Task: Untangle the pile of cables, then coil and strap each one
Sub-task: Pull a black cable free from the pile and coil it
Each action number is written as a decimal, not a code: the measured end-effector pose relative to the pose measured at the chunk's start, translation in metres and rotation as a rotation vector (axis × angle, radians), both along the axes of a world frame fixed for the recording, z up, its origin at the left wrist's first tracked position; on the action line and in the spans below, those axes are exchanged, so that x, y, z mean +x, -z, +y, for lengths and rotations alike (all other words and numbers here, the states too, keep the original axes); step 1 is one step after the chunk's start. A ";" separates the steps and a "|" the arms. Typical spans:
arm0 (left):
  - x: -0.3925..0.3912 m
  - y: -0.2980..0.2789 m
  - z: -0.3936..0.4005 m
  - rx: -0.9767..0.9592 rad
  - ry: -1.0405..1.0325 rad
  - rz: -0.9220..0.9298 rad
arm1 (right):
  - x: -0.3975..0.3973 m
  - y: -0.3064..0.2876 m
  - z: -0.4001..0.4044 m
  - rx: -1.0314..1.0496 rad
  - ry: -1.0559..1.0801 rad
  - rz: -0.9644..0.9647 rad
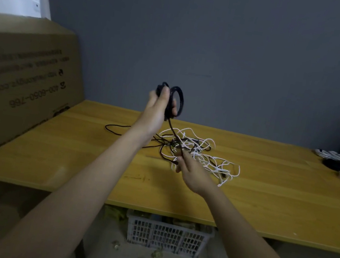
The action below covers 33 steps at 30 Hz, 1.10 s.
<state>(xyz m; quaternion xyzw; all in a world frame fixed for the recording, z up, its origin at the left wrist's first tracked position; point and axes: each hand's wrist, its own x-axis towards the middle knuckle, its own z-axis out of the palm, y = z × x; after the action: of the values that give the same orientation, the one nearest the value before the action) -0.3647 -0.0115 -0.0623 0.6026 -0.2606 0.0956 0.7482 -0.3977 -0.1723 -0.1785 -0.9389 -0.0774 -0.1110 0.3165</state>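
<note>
The left hand (159,105) had its grip closed round a black coil (176,102), held high so its tail ran clear. The right hand (191,168) pinched black cable (170,151) in the pile (200,153) on the table (72,158), likely feeding slack.

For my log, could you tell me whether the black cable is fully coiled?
Partly coiled: the left hand holds loops of the black cable, its tail still tangled in the pile.

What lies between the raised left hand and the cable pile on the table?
In the head view, one black cable runs down from the coil in the left hand into the pile; otherwise only air.
</note>
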 end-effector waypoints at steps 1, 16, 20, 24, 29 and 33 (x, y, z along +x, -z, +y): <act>0.003 -0.001 -0.004 0.100 -0.054 -0.049 | 0.000 0.001 0.001 -0.104 -0.010 -0.030; 0.021 0.068 0.009 1.212 0.035 -0.188 | -0.018 -0.054 -0.016 -0.190 0.111 -0.469; 0.004 0.072 0.015 1.336 -0.066 -0.458 | -0.023 -0.051 -0.021 -0.443 -0.007 -0.500; -0.014 0.071 0.026 1.127 0.061 -0.382 | -0.035 -0.041 -0.025 -0.612 -0.058 -0.545; -0.041 0.081 0.025 1.119 0.083 -0.370 | -0.052 -0.020 -0.018 -0.670 0.054 -0.399; -0.061 0.090 0.017 0.901 0.158 -0.257 | -0.067 -0.012 -0.013 -0.409 0.145 -0.256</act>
<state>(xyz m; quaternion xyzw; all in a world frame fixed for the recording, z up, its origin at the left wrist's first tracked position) -0.4258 0.0054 -0.1520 0.8287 -0.4117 -0.0101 0.3791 -0.4651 -0.1854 -0.1663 -0.9648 -0.0699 -0.2334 0.0987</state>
